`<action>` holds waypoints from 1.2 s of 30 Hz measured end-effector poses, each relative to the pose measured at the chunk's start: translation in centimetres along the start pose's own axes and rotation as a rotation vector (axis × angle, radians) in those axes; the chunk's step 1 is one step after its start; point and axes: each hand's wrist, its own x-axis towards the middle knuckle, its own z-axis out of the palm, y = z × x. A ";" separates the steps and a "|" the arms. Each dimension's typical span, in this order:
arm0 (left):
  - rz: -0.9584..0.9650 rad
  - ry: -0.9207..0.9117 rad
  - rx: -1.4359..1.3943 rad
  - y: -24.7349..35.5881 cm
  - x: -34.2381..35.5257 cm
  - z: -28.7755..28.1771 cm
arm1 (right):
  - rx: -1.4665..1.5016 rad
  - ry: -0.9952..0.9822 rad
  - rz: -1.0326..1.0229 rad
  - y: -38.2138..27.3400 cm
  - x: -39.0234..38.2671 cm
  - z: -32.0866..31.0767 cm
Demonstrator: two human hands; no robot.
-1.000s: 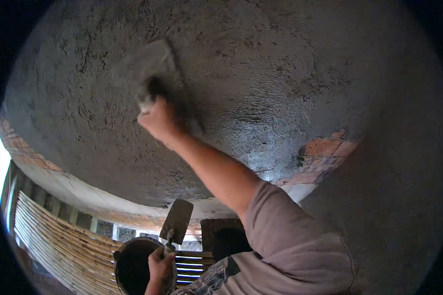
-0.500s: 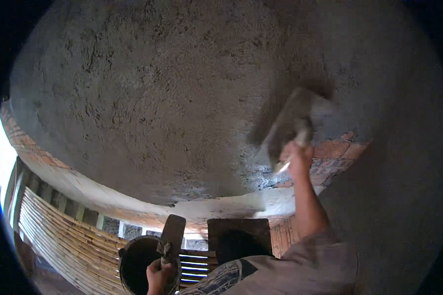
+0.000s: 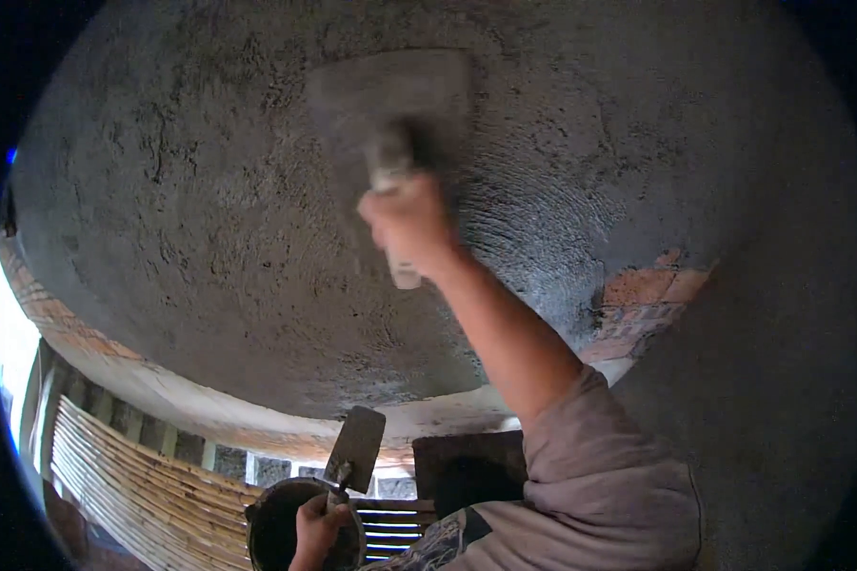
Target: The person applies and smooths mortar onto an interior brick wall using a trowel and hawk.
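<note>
My right hand point(image 3: 411, 224) is wrapped round the handle of a plastering float point(image 3: 390, 86). Its wide flat blade, blurred by motion, lies against or close to the wet grey plaster point(image 3: 229, 257) on the wall. Low in the picture, my left hand point(image 3: 319, 531) grips a smaller trowel point(image 3: 360, 440), its blade tilted upward and mortar stuck near the handle. That hand is over a dark bucket point(image 3: 274, 514), whose contents are too dark to make out.
Bare brick point(image 3: 647, 295) shows at the plaster's lower right edge. A pale band point(image 3: 209, 390) runs below the plaster. Bamboo slats point(image 3: 152, 476) lie at the lower left, and a dark board point(image 3: 471, 457) is beside the bucket.
My right hand has swept the float up and left, from beside the bare brick to the upper middle of the wall. The left hand and trowel have shifted slightly right in the picture.
</note>
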 end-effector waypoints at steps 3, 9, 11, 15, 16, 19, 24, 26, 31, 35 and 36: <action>0.031 -0.051 0.045 1.0 0.7 0.5 | -0.222 -0.177 -0.054 1.8 -1.0 0.3; 0.089 -0.001 -0.018 2.2 -1.2 -0.4 | -0.166 0.048 -0.054 6.7 -6.5 -12.5; 0.013 0.026 -0.087 2.1 -1.6 -1.6 | -0.041 0.337 -0.043 1.5 -6.0 -13.8; -0.019 -0.014 -0.115 2.4 -1.1 -1.5 | 0.172 0.422 -0.132 1.4 -2.8 -12.7; -0.024 -0.022 -0.115 2.5 -1.4 -1.6 | 0.193 0.374 -0.151 1.5 -2.4 -11.1; -0.020 -0.037 -0.089 2.3 -0.8 -1.2 | 0.076 0.250 -0.103 -0.5 -0.8 -3.2; 0.039 -0.086 0.022 3.2 0.7 0.1 | -0.303 -0.152 -0.291 -0.5 2.3 4.8; 0.071 -0.102 0.065 3.5 0.7 -0.1 | -0.347 -0.172 -0.273 -1.1 2.3 4.0; 0.086 -0.052 0.010 2.7 0.1 -2.4 | -0.567 -0.279 -0.188 -4.8 2.8 -6.1; 0.084 -0.012 0.000 3.0 -0.8 -3.6 | -0.468 -0.019 -0.030 -6.6 2.3 -14.2; 0.087 -0.003 0.008 3.2 -1.1 -3.8 | -0.293 0.021 -0.089 -5.4 2.3 -17.6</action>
